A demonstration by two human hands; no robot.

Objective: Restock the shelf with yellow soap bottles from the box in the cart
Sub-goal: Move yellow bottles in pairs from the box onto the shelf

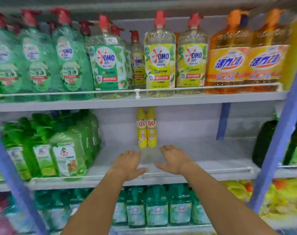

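Note:
Two slim yellow soap bottles (146,128) stand upright side by side at the back of the middle shelf (203,155), against the white back wall. My left hand (127,164) and my right hand (174,159) reach over the shelf's front rail, palms down, fingers relaxed and holding nothing. Both hands are just in front of the bottles, a short gap away. The box and the cart are out of view.
Green refill bottles (59,150) crowd the shelf's left part. A dark green bottle (263,143) stands at the right by a blue upright post (279,141). Large pump bottles (159,55) line the shelf above; teal bottles (156,206) fill the one below.

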